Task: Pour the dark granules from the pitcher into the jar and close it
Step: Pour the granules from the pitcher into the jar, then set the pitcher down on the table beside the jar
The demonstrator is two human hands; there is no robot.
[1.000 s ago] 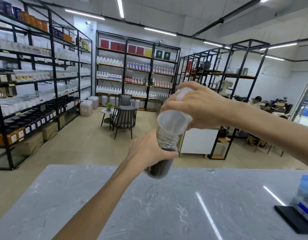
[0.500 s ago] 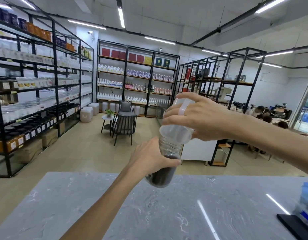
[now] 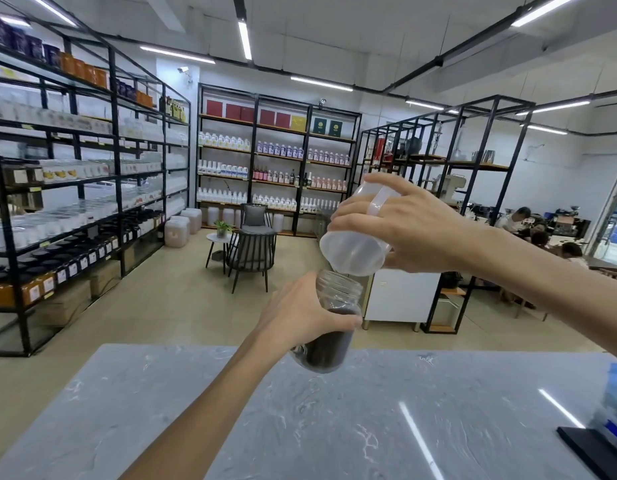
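My left hand (image 3: 301, 317) grips a clear glass jar (image 3: 329, 327) above the far edge of the grey marble table (image 3: 300, 417). The jar tilts slightly and dark granules fill its lower half. My right hand (image 3: 404, 230) holds a translucent plastic pitcher (image 3: 355, 244) tipped steeply down, its rim just over the jar's open mouth. The pitcher looks empty inside. No lid is visible.
A blue box on a black flat base (image 3: 608, 434) sits at the table's right edge. Beyond the table are black metal shelves (image 3: 92, 188) with jars and bottles, a chair (image 3: 253, 244) and small round table, and people seated at the far right.
The view tilted up a little, so hands and jar sit lower in frame. The pitcher has lifted slightly off the jar's mouth. Both grips are unchanged.
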